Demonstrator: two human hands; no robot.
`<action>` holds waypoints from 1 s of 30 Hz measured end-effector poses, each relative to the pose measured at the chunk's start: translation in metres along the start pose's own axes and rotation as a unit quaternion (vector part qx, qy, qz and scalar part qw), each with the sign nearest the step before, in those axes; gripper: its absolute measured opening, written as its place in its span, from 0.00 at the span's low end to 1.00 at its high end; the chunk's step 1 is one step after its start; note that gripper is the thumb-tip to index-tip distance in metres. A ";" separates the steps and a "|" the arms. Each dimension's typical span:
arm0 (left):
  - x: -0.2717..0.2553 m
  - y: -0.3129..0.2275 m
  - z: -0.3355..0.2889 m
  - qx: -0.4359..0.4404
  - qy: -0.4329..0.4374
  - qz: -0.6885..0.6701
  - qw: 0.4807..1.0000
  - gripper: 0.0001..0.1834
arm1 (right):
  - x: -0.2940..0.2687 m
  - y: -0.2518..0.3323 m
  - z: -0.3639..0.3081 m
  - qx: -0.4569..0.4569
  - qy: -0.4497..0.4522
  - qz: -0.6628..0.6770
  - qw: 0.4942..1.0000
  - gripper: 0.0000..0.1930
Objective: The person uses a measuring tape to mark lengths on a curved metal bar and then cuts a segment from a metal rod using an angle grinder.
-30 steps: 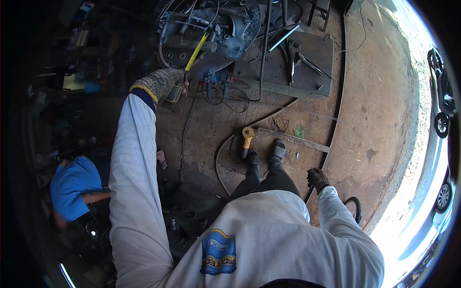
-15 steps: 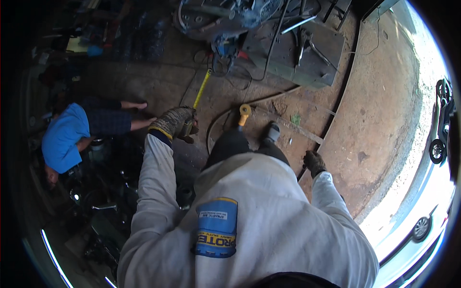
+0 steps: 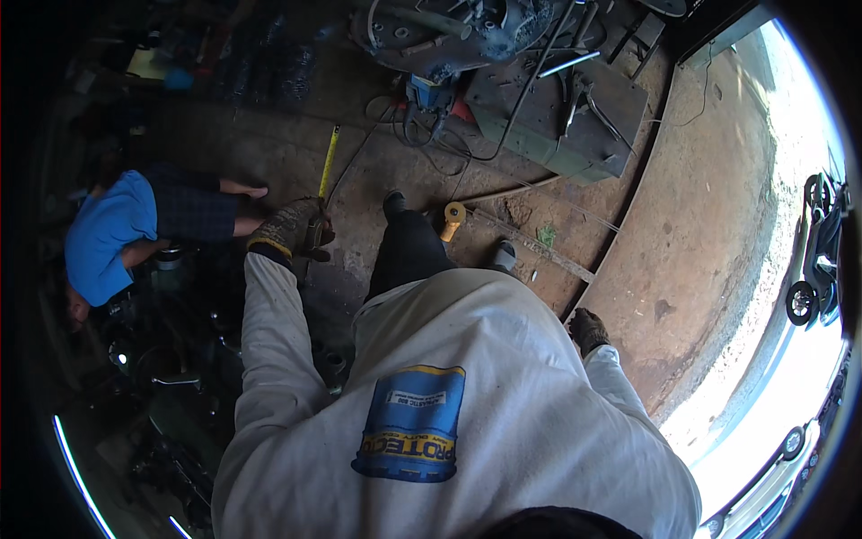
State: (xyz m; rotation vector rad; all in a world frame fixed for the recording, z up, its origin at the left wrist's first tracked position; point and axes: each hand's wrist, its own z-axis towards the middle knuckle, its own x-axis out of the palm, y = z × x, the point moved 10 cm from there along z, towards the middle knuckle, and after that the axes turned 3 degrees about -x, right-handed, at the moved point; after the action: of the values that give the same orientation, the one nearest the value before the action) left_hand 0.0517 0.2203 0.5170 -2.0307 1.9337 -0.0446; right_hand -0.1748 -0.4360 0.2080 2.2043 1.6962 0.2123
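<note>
Your left hand (image 3: 289, 226) clasps the tape measure (image 3: 327, 175); hold its blade (image 3: 332, 148) straight. Your right hand (image 3: 589, 332): closed or loose, cannot tell.

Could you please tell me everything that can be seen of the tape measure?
The tape measure is in the person's gloved left hand, which covers most of its case. Its narrow yellow blade, with dark markings, is partly drawn out. The blade looks thin and stiff and runs nearly straight away from the hand, leaning slightly right, to a small dark tip. Behind it lies brown floor; whether the tip touches anything cannot be told.
</note>
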 end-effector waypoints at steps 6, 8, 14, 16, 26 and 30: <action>-0.075 -0.096 0.022 0.096 -0.003 0.045 0.994 0.12 | 0.051 0.034 0.002 -0.064 0.009 0.101 0.993 0.14; -0.096 -0.143 0.046 0.121 0.009 0.068 0.990 0.12 | 0.064 0.041 -0.002 -0.070 -0.007 0.101 0.992 0.14; -0.116 -0.288 0.051 0.162 -0.113 0.170 0.965 0.14 | 0.109 0.040 -0.026 -0.064 -0.085 0.013 0.994 0.14; -0.127 -0.349 0.097 0.268 -0.057 0.306 0.912 0.15 | 0.148 0.046 -0.032 -0.109 -0.076 -0.050 0.990 0.14; -0.083 -0.431 0.166 0.274 0.131 0.296 0.906 0.15 | 0.295 0.038 -0.149 0.008 -0.147 0.085 0.985 0.10; -0.045 -0.461 0.146 0.371 0.081 0.604 0.700 0.12 | 0.320 0.044 -0.185 0.017 -0.182 0.025 0.983 0.08</action>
State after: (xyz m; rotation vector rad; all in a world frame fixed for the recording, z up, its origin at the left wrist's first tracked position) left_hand 0.5297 0.3053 0.5085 -0.0673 2.3858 -0.5737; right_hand -0.1083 -0.1052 0.3653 2.1499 1.4540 -0.1987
